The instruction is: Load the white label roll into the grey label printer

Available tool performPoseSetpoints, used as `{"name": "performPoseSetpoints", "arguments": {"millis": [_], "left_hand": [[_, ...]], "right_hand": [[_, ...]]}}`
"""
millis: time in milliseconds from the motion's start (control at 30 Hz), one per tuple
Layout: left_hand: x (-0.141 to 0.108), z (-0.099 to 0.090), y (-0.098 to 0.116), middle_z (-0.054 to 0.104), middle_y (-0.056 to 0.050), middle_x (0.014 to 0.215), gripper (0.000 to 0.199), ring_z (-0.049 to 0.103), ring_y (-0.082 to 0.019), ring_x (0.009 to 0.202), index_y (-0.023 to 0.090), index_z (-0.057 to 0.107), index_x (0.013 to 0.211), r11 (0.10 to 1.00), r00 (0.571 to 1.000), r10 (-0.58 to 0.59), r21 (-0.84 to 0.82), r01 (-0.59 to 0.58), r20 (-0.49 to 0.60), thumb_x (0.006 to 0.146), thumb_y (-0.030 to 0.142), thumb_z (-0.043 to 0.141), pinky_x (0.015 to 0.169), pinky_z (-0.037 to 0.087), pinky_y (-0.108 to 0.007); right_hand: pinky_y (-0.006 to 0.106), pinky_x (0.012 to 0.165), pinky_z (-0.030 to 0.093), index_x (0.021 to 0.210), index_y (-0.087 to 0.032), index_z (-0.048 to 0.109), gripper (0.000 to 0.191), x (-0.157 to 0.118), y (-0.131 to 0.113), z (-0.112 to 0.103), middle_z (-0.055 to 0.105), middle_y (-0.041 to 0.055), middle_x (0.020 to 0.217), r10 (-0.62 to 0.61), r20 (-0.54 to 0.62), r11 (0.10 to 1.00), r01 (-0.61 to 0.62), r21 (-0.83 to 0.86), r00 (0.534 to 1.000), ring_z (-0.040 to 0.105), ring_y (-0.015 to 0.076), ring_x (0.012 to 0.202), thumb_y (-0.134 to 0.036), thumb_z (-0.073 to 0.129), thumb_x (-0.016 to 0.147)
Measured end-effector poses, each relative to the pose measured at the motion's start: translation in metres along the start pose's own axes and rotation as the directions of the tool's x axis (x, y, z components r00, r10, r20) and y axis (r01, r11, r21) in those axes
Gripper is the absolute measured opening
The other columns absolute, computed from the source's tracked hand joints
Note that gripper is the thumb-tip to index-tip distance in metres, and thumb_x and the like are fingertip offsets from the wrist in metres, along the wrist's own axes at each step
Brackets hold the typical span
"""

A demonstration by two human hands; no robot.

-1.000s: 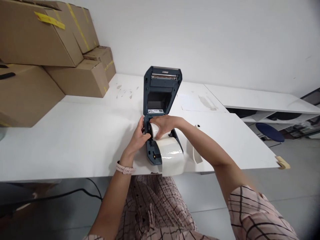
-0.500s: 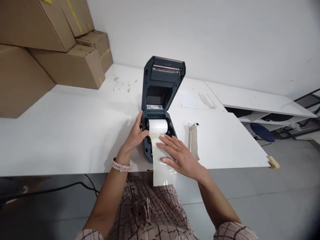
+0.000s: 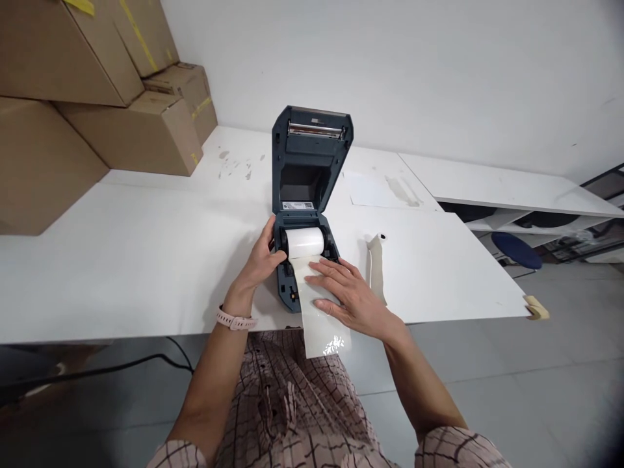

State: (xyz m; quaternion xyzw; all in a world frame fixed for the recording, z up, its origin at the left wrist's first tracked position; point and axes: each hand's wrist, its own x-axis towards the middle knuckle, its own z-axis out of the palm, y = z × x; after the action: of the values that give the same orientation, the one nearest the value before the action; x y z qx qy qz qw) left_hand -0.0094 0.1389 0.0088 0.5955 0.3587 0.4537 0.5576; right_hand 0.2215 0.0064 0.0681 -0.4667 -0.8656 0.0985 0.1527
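A dark blue-grey label printer (image 3: 308,159) stands near the table's front edge with its lid raised. Inside its bay sits a white label roll (image 3: 305,242), between black holders. From the roll a pale, glossy label strip (image 3: 324,328) runs toward me, its end hanging past the table edge. My left hand (image 3: 257,265) grips the printer's left side, thumb on the rim beside the roll. Lying flat on the strip, my right hand (image 3: 351,298) has its fingers stretched out and covers the printer's front right part.
Cardboard boxes (image 3: 136,127) are stacked at the back left of the white table (image 3: 146,260). A small partly unrolled paper roll (image 3: 377,270) lies right of the printer. A blue stool (image 3: 517,250) stands at the far right, and a black cable (image 3: 121,365) hangs below the table.
The strip's loose end has swung slightly to the right. My left hand keeps its grip on the printer and my right hand stays on the strip. The view has shifted a little.
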Motion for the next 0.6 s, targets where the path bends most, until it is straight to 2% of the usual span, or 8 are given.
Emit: {"name": "performPoseSetpoints", "arguments": {"millis": [167, 333, 433, 533, 600], "left_hand": [[-0.002, 0.000, 0.001, 0.033, -0.012, 0.178, 0.103, 0.025, -0.035, 0.167, 0.026, 0.026, 0.170, 1.000, 1.000, 0.001, -0.002, -0.001, 0.007, 0.081, 0.033, 0.078, 0.137, 0.023, -0.053], [-0.002, 0.000, 0.002, 0.032, -0.012, 0.178, 0.105, 0.024, -0.036, 0.167, 0.026, 0.025, 0.170, 1.000, 1.000, 0.001, -0.001, -0.001, 0.011, 0.081, 0.038, 0.079, 0.136, 0.024, -0.055], [-0.002, 0.001, 0.000, 0.031, -0.012, 0.178, 0.106, 0.023, -0.036, 0.167, 0.025, 0.024, 0.170, 1.000, 1.000, 0.014, -0.002, -0.014, 0.011, 0.081, 0.040, 0.078, 0.136, 0.023, -0.053], [-0.004, 0.002, -0.001, 0.026, -0.010, 0.180, 0.105, 0.020, -0.035, 0.168, 0.025, 0.020, 0.171, 1.000, 1.000, 0.000, 0.010, 0.000, 0.009, 0.084, 0.042, 0.075, 0.137, 0.023, -0.053], [-0.005, 0.004, 0.000, 0.021, -0.007, 0.182, 0.099, 0.017, -0.033, 0.169, 0.028, 0.017, 0.172, 1.000, 1.000, -0.022, 0.020, 0.021, 0.013, 0.090, 0.047, 0.070, 0.137, 0.023, -0.052]], "right_hand": [[0.060, 0.128, 0.038, 0.144, -0.026, 0.063, 0.044, 0.001, -0.005, 0.003, 0.054, 0.0079, 0.165, 0.004, -0.017, 0.999, -0.005, -0.040, 1.000, 0.050, 0.0284, 0.154, -0.051, 0.048, 0.111], [0.062, 0.127, 0.038, 0.150, -0.030, 0.060, 0.047, 0.001, -0.009, 0.004, 0.052, 0.0057, 0.167, 0.011, -0.019, 0.996, -0.013, -0.089, 1.000, 0.048, 0.0297, 0.155, -0.053, 0.048, 0.111], [0.063, 0.128, 0.036, 0.151, -0.029, 0.059, 0.049, 0.001, -0.012, 0.007, 0.051, 0.0061, 0.168, 0.006, -0.022, 0.995, -0.008, -0.102, 1.000, 0.047, 0.0296, 0.156, -0.054, 0.045, 0.112], [0.065, 0.129, 0.032, 0.154, -0.027, 0.056, 0.057, -0.003, -0.014, 0.010, 0.047, 0.0082, 0.170, 0.002, -0.021, 0.996, -0.004, -0.092, 1.000, 0.044, 0.0310, 0.158, -0.060, 0.044, 0.110], [0.068, 0.130, 0.030, 0.157, -0.028, 0.054, 0.064, -0.005, -0.010, 0.006, 0.046, 0.0086, 0.171, -0.024, -0.001, 0.999, 0.024, -0.027, 1.000, 0.041, 0.0326, 0.160, -0.067, 0.044, 0.107]]}}
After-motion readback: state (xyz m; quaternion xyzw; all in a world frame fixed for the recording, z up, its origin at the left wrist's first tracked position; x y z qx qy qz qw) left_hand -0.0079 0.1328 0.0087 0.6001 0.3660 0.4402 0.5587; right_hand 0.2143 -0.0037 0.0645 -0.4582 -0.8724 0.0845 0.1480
